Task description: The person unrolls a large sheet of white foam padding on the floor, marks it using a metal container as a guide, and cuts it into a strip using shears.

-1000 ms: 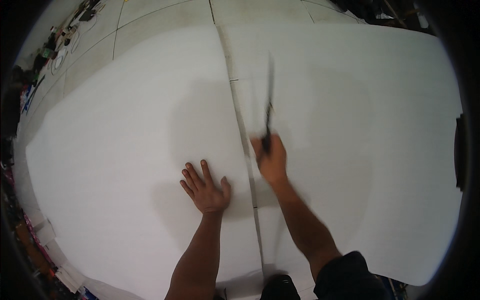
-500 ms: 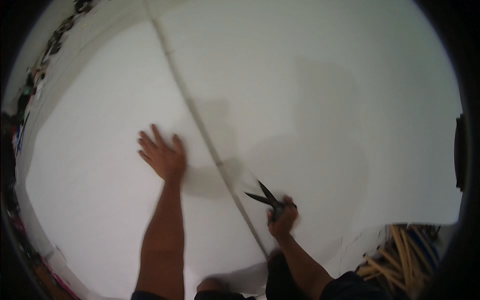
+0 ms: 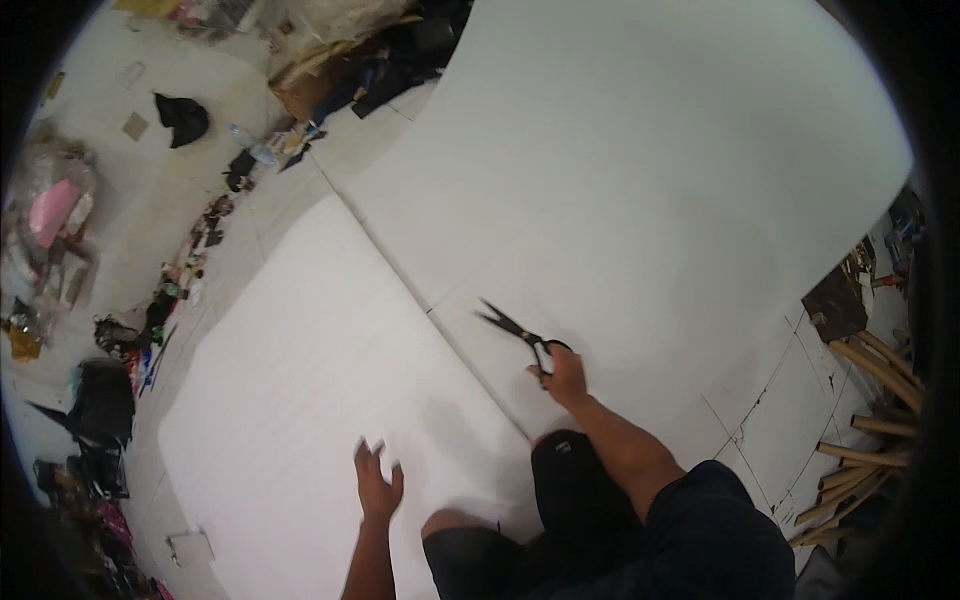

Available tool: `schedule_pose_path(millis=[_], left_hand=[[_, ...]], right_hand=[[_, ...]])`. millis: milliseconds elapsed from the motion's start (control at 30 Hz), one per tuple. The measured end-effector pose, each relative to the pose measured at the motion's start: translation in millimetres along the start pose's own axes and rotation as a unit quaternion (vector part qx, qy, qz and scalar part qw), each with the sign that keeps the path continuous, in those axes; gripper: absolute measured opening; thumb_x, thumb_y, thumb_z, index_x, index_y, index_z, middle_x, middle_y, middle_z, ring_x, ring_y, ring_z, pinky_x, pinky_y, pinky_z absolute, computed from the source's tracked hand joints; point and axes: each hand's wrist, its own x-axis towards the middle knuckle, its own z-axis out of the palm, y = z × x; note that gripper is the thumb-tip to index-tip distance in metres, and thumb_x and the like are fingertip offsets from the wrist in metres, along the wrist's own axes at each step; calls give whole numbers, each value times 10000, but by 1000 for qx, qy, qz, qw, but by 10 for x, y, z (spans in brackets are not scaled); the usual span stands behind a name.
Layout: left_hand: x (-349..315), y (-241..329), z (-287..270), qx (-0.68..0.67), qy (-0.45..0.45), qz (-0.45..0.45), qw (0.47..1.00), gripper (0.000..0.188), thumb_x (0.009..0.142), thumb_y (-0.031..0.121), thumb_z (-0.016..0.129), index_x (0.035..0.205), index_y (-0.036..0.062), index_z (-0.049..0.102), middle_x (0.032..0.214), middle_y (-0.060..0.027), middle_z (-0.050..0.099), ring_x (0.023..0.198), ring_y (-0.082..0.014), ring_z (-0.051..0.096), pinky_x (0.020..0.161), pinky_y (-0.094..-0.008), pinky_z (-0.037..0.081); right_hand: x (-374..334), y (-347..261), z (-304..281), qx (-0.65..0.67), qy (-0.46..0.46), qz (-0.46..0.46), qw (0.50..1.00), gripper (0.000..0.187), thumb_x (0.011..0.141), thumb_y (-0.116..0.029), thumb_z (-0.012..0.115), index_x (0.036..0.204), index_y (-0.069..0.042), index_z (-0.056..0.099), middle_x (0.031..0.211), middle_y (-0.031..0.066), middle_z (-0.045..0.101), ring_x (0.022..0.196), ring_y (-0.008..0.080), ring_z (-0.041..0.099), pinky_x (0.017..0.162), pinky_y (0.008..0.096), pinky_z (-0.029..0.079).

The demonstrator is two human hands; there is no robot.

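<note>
Two broad white sheets lie on the floor, the left sheet [image 3: 285,340] and the right sheet [image 3: 640,190], with a thin slanting gap between their edges. My right hand [image 3: 568,378] grips a pair of black scissors [image 3: 505,324] by the handles. Its blades are slightly parted and point to the far left, over the right sheet near the gap. Above the near part of the left sheet is my left hand [image 3: 378,488], fingers apart and nothing in it; whether it touches the sheet I cannot tell. My knees are at the sheets' near side.
Scattered scraps and plastic bags [image 3: 55,215] litter the tiled floor at far left. A black bag [image 3: 103,405] lies left of the sheet, and a small white card-like piece [image 3: 190,547] nearer. Several cardboard tubes [image 3: 862,455] are piled at right, beside a brown box [image 3: 835,303].
My left hand has drawn back from the sheet's middle toward my body. The scissors' blades have come closer together. My view has turned, showing more floor and clutter.
</note>
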Motion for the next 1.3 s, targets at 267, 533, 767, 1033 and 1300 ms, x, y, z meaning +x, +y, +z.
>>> schedule_pose_path(millis=[267,533,767,1033,1300], left_hand=[[-4427,-58,214,-42,177,-467,865,294,865,114,630,1126,-19,607,1210,-197,528,992,-314,588,821,-401,507],[-4457,682,347,-212,341,-481,780,289,932,148,574,1118,-72,602,1085,-174,618,1034,-255,588,905,-354,466],[-3042,1334,-385,-178,95,-204,958,433,904,151,625,1292,12,492,1405,-223,417,1343,-357,389,1113,-442,297],[-3091,1479,-352,-193,63,-161,966,500,841,186,617,1264,-33,466,1388,-276,378,1338,-395,355,1112,-488,262],[-3803,1935,-1126,-254,-29,-236,938,436,804,251,632,1115,4,453,1300,-275,366,1261,-389,364,1076,-528,255]], right_hand=[[-1707,518,-2027,-100,-154,123,975,422,833,-378,750,967,-14,583,863,177,650,815,360,637,727,453,487],[-3149,1021,-2435,-90,-380,7,921,339,832,-221,679,1082,-7,598,1046,209,642,963,396,617,837,436,492],[-3220,973,-2215,-94,-495,-56,862,335,818,-204,674,1106,-43,614,1092,184,634,997,356,619,851,422,498],[-2459,435,-1669,-108,-571,-296,758,365,819,-202,681,1151,-61,621,1109,177,628,1051,312,617,874,407,499],[-2588,178,-619,-148,-367,-409,822,511,790,-175,643,1296,-174,578,1345,60,506,1192,270,497,925,416,426]])
